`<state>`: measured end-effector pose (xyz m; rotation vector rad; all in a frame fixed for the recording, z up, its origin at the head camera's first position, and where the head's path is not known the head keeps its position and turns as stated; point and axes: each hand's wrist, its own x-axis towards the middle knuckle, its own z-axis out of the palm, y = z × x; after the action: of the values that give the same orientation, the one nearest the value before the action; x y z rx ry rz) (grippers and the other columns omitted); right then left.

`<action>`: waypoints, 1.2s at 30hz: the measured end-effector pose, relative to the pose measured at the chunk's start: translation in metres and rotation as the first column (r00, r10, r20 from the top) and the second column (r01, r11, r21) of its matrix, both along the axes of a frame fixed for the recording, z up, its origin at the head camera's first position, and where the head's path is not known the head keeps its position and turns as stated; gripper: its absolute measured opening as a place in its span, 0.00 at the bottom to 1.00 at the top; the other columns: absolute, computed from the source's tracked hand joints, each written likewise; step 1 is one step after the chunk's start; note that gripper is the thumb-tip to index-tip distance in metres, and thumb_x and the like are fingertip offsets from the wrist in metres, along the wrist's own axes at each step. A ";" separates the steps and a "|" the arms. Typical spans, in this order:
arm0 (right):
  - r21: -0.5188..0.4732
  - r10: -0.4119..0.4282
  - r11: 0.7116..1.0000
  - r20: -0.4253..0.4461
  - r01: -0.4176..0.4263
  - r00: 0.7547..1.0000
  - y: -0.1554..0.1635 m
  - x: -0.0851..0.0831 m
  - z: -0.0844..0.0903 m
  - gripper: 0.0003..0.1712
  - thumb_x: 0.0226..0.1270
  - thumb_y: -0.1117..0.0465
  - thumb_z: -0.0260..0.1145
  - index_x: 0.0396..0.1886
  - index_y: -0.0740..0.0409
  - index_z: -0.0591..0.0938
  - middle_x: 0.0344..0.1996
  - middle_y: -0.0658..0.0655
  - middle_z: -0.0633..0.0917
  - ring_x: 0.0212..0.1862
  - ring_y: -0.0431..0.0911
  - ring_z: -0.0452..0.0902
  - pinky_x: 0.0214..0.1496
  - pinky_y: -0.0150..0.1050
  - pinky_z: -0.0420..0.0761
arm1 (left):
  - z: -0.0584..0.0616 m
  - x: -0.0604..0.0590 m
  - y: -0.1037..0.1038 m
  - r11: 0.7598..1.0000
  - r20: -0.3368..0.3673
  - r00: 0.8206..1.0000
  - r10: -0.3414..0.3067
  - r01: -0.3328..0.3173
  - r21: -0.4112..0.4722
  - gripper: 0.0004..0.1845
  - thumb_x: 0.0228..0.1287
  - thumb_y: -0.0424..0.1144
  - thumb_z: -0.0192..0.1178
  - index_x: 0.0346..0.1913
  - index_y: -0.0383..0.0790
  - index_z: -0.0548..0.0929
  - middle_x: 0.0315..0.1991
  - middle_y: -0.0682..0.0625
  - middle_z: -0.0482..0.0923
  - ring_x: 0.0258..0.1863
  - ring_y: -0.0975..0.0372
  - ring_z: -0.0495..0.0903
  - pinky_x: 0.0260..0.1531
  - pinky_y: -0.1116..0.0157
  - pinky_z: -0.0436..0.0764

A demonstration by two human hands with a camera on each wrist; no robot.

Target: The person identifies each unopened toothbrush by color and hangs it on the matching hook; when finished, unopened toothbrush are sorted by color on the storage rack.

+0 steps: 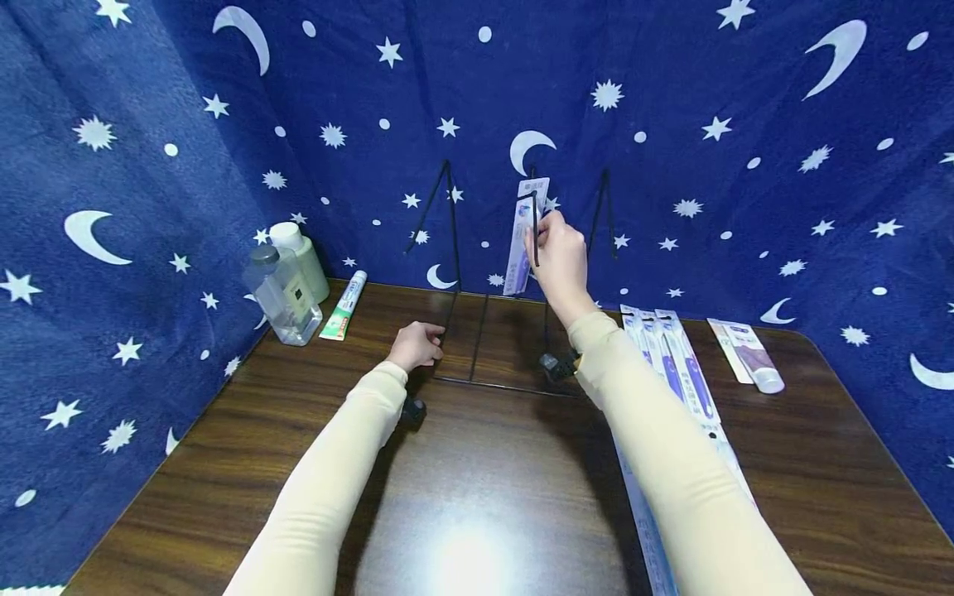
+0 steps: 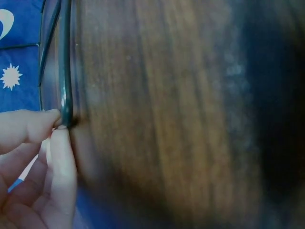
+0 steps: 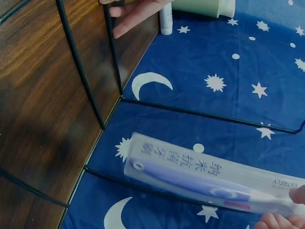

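Note:
A black wire rack [image 1: 456, 273] stands at the back of the wooden table [image 1: 492, 497]. My left hand [image 1: 417, 345] grips the rack's base wire at its left; thumb and finger pinch that wire [image 2: 65, 95] in the left wrist view. Up at the rack's middle upright, my right hand [image 1: 542, 242] holds a packaged toothbrush [image 1: 524, 236]. The pack [image 3: 205, 179] is clear with a purple brush inside, and my fingertips [image 3: 286, 220] pinch its end. The left hand's fingers [image 3: 138, 12] also show at the top of the right wrist view.
Several more packaged toothbrushes [image 1: 674, 364] lie on the table under my right forearm, with a tube [image 1: 754, 358] beyond them. At back left stand a clear bottle [image 1: 283, 296], a pale green bottle [image 1: 304, 258] and a toothpaste tube [image 1: 344, 306]. Blue star-print cloth [image 1: 671, 99] walls the table.

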<state>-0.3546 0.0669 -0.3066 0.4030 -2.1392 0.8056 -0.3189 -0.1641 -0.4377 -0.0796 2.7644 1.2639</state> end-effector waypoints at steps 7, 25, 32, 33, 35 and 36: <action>-0.040 -0.002 0.999 0.015 0.003 1.000 0.017 0.020 0.003 0.16 0.58 0.62 0.68 0.42 0.68 0.81 0.24 0.61 0.85 0.28 0.52 0.82 0.35 0.46 0.80 | 0.001 -0.002 0.002 1.000 0.006 1.000 -0.006 0.006 0.014 0.30 0.43 0.22 0.63 0.57 0.33 0.79 0.31 0.48 0.78 0.15 0.69 0.74 0.20 0.73 0.82; 0.099 -0.124 0.989 0.181 0.107 0.976 0.137 0.065 -0.040 0.11 0.58 0.62 0.64 0.32 0.68 0.83 0.23 0.64 0.85 0.27 0.57 0.80 0.31 0.50 0.77 | 0.004 -0.002 0.000 0.998 0.001 1.000 -0.022 0.022 -0.062 0.28 0.46 0.24 0.62 0.57 0.32 0.78 0.31 0.49 0.78 0.15 0.71 0.73 0.18 0.76 0.79; 0.168 -0.192 0.975 0.293 0.147 0.937 0.181 0.048 -0.077 0.11 0.58 0.64 0.61 0.33 0.69 0.84 0.23 0.65 0.84 0.27 0.58 0.80 0.29 0.52 0.76 | 0.002 -0.001 0.004 0.999 -0.005 1.000 -0.015 0.015 -0.046 0.28 0.45 0.24 0.61 0.56 0.32 0.79 0.32 0.47 0.79 0.15 0.71 0.73 0.19 0.75 0.80; 0.185 -0.201 0.972 0.314 0.148 0.928 0.186 0.046 -0.081 0.11 0.57 0.64 0.61 0.33 0.69 0.84 0.23 0.65 0.84 0.27 0.58 0.80 0.29 0.52 0.76 | 0.002 0.000 0.005 0.999 -0.007 1.000 -0.015 0.015 -0.043 0.28 0.45 0.24 0.61 0.56 0.32 0.79 0.32 0.47 0.79 0.14 0.71 0.73 0.18 0.76 0.79; 0.206 -0.214 0.968 0.357 0.146 0.909 0.193 0.040 -0.088 0.12 0.56 0.64 0.60 0.34 0.69 0.84 0.25 0.65 0.85 0.29 0.58 0.81 0.30 0.52 0.77 | 0.002 0.000 0.004 0.999 -0.005 1.000 -0.011 0.011 -0.037 0.28 0.44 0.23 0.61 0.56 0.33 0.80 0.32 0.47 0.79 0.14 0.71 0.72 0.18 0.76 0.78; 0.214 -0.217 0.966 0.370 0.145 0.903 0.196 0.037 -0.091 0.12 0.56 0.64 0.60 0.34 0.69 0.84 0.25 0.65 0.85 0.29 0.58 0.81 0.30 0.52 0.77 | 0.002 0.000 0.004 0.999 -0.005 1.000 -0.009 0.009 -0.036 0.28 0.44 0.23 0.61 0.56 0.33 0.80 0.32 0.47 0.79 0.14 0.71 0.72 0.17 0.77 0.78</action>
<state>-0.3178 0.2627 -0.3981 0.1334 -2.5917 0.6228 -0.3192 -0.1605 -0.4359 -0.0672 2.7885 1.2145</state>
